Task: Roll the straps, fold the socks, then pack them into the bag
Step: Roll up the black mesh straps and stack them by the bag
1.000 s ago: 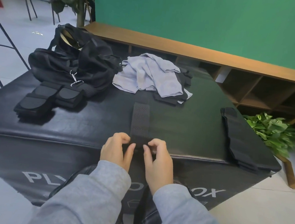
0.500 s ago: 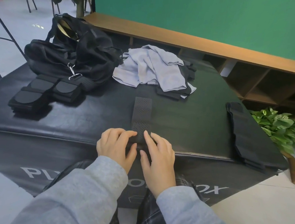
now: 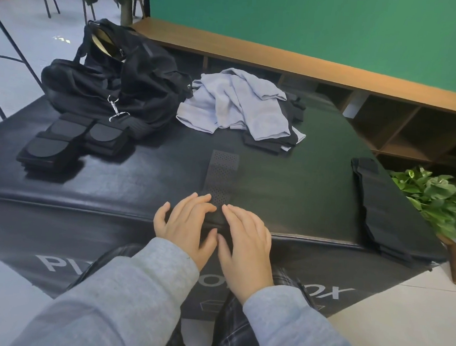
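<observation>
Both hands, left (image 3: 187, 221) and right (image 3: 246, 235), now lie flatter with grips spread on the perforated strap's (image 3: 222, 172) growing roll at the plyo box's (image 3: 288, 194) near edge; rolling has advanced.

Black padded box (image 3: 288, 194) carries all items. Perforated dark grey strap (image 3: 222, 172) at centre front, running front to back, near end under left hand (image 3: 187, 221) and right hand (image 3: 246, 237). Black duffel bag (image 3: 114, 82) rear left; stack of rolled black straps (image 3: 68, 141) directly before it. Pile of light grey and black socks (image 3: 240, 105) rear centre. Flat black straps (image 3: 382, 209) along right edge.
</observation>
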Demonstrator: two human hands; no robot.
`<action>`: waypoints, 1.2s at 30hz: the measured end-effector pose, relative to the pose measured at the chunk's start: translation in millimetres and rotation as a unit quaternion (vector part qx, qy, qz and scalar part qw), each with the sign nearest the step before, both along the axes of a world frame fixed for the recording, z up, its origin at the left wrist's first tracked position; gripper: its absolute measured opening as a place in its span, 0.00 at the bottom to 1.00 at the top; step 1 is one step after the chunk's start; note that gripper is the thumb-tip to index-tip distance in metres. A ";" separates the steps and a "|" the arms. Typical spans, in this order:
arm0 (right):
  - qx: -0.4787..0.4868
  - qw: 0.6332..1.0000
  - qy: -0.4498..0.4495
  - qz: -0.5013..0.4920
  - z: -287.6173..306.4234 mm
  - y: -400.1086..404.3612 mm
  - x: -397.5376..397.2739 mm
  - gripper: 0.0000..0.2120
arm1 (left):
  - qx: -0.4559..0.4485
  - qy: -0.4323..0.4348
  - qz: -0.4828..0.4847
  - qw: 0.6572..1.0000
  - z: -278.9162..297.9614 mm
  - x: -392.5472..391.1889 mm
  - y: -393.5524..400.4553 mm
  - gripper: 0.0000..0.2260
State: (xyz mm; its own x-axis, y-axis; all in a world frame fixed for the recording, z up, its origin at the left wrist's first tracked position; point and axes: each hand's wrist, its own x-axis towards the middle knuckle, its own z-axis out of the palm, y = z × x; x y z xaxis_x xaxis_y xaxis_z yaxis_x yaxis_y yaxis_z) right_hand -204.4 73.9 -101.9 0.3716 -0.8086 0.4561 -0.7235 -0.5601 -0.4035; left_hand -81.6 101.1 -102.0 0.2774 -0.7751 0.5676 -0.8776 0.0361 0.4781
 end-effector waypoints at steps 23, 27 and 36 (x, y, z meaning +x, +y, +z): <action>0.048 0.984 -0.168 0.033 6.0 3.4 -3.8 0.16 | 0.047 0.208 -0.013 0.977 29.0 -6.4 13.0 0.12; 0.074 0.982 -0.172 0.001 8.1 3.5 -3.0 0.03 | -0.026 0.254 -0.035 0.966 26.5 -4.0 14.5 0.23; -0.023 0.992 -0.122 0.007 4.4 -1.9 -2.9 0.10 | -0.006 0.115 0.021 0.993 24.7 -5.1 7.7 0.14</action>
